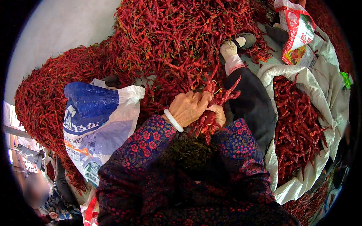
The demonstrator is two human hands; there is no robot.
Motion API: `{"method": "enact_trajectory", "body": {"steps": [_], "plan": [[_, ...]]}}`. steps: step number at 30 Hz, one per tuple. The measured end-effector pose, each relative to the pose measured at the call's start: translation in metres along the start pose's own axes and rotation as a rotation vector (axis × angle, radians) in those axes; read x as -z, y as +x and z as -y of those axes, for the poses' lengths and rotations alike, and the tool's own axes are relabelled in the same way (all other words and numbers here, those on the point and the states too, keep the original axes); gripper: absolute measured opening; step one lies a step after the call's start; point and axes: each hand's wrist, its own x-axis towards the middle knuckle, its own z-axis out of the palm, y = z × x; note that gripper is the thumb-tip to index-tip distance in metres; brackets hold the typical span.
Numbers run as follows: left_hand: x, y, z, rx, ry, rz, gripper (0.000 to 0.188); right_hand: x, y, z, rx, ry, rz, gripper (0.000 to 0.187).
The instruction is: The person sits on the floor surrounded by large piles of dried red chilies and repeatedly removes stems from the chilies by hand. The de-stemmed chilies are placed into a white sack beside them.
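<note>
Near the middle of the frame, a person's two hands meet over a bunch of red chillies [229, 95]. The right hand [219, 114] is closed round the bunch, its palm and most of its fingers hidden by the chillies and the left hand. The left hand [187, 107], a white bangle [173, 120] at its wrist, has its fingers curled in on the same bunch; its fingertips are covered, so which chilli or stem they pinch cannot be told. Below the hands, greenish scraps [191, 150] are half lost in shadow between the flowered sleeves [149, 141].

A large heap of chillies [162, 37] is cut off by the top edge. At left, a blue-and-white sack [103, 116] hides part of it, the sack's folds breaking up the print. A dark trouser leg [252, 103] lies beside a white sack [268, 71] filled with chillies, its depth unseen. At lower left, another person [62, 201] is partly cut off, the head blurred.
</note>
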Motion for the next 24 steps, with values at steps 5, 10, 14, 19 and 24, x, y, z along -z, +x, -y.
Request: {"method": "enact_trajectory", "body": {"steps": [5, 10, 14, 19, 24], "plan": [[-0.033, -0.045, 0.040, 0.491, -0.050, 0.114, 0.034, -0.029, -0.007, 0.039, 0.061, -0.063, 0.244, 0.024], [-0.012, -0.056, 0.032, 0.783, -0.623, -0.205, 0.027, -0.016, 0.003, 0.029, 0.045, -0.071, 0.209, 0.020], [0.080, -0.051, -0.021, 1.025, -1.459, -0.016, 0.019, -0.013, -0.001, 0.039, -0.088, 0.260, 0.053, 0.020], [0.076, -0.113, -0.066, 0.280, -0.940, 0.416, 0.029, -0.019, 0.005, 0.031, 0.032, 0.288, 0.053, 0.021], [0.062, -0.105, -0.065, -0.035, -0.589, 0.568, 0.040, -0.014, 0.003, 0.031, 0.009, 0.088, 0.209, 0.026]]}}
